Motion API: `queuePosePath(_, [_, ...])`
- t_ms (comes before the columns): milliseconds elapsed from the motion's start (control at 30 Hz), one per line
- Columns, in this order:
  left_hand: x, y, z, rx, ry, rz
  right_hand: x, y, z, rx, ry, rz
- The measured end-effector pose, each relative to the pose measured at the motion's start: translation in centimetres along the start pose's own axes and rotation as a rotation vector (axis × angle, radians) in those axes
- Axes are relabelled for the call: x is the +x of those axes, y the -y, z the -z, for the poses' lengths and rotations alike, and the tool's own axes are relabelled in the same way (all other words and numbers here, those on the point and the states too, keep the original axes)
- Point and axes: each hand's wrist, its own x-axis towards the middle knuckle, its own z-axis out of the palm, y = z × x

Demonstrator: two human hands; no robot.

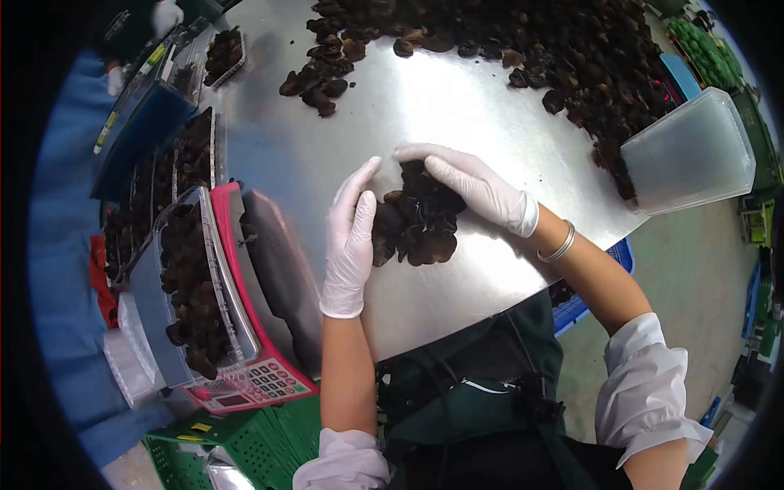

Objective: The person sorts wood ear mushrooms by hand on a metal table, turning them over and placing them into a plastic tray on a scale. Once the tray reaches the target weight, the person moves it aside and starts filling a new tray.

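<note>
A small heap of dark wood ear mushrooms point(418, 219) lies on the shiny metal table between my two gloved hands. My left hand point(349, 249) stands at the heap's left side, fingers stretched out and thumb apart. From the upper right, my right hand point(482, 186) curves along the heap with its fingers extended and its thumb lying over the mushrooms. Part of the heap's upper edge is hidden beneath it. Both hands wear white gloves, and neither grips a mushroom visibly.
A large mound of mushrooms point(498, 33) spreads across the far side of the metal table point(327, 143). Left stands a pink scale point(257, 377) bearing a mushroom-filled tray point(196, 286). Several filled trays stand behind it. A translucent tub point(694, 155) is at right; green crates point(237, 445) sit below.
</note>
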Motion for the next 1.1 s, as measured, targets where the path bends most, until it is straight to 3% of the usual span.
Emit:
queuePosePath(67, [-0.1,0.1,0.1,-0.026,-0.012,-0.047,0.0,0.4,-0.8,0.066,0.056,-0.017])
queuePosePath(133, [-0.4,-0.4,0.7,-0.028,-0.077,-0.016,-0.4,0.9,-0.8,0.114,-0.117,0.007])
queuePosePath(167, [-0.5,-0.5,1.0,-0.034,-0.137,0.013,-0.8,1.3,-0.5,0.114,-0.109,0.005])
queuePosePath(233, [-0.6,0.5,1.9,-0.007,-0.187,0.013,-2.0,2.8,0.4,0.093,-0.261,-0.435])
queuePosePath(300, [-0.5,0.7,2.1,-0.004,-0.231,-0.007,-3.3,3.9,0.4,-0.049,-0.184,-0.403])
queuePosePath(367, [-0.4,0.2,1.6,-0.021,-0.244,0.008,-4.6,3.4,-0.4,-0.726,0.000,0.005])
queuePosePath(433, [-0.3,-0.2,1.3,0.018,-0.219,0.013,-5.3,2.7,-0.8,-0.763,-0.046,0.111])
queuePosePath(533, [-0.6,0.0,1.5,0.125,-0.190,-0.029,-7.4,4.8,-0.6,-0.296,-0.327,-0.096])
queuePosePath(600, [-0.9,0.1,2.0,0.131,-0.223,0.004,-9.7,8.1,2.6,-0.445,-0.347,-0.141])
queuePosePath(633, [-0.9,0.3,2.2,0.137,-0.257,0.033,-11.6,9.7,4.1,-0.451,-0.383,-0.276])
queuePosePath(700, [-0.8,0.9,2.7,0.061,-0.319,0.091,-15.4,13.6,6.6,-0.164,-0.440,-0.680])
queuePosePath(733, [-0.8,1.2,2.8,-0.014,-0.375,0.149,-18.2,13.0,8.1,-0.407,-0.385,-0.512])
queuePosePath(833, [-0.6,1.2,2.7,-0.030,-0.391,0.146,-18.7,13.9,6.7,-0.472,-0.545,-0.498])
queuePosePath(867, [-0.6,1.2,2.6,-0.025,-0.390,0.146,-18.2,14.0,5.7,-0.287,-0.614,-0.586])
queuePosePath(933, [-0.7,1.5,2.3,0.031,-0.360,0.125,-15.9,12.1,2.9,-0.295,-0.510,-0.512])
queuePosePath(1000, [-0.8,1.6,2.2,0.034,-0.367,0.124,-12.5,9.8,-1.9,-0.405,-0.342,-0.212])
queuePosePath(1033, [-0.9,1.7,2.2,0.033,-0.371,0.130,-10.2,9.7,-3.5,-0.358,-0.142,-0.104])
queuePosePath(1100, [-0.6,2.7,2.4,0.031,-0.386,0.117,-6.6,7.2,-7.6,-0.544,-0.068,0.210])
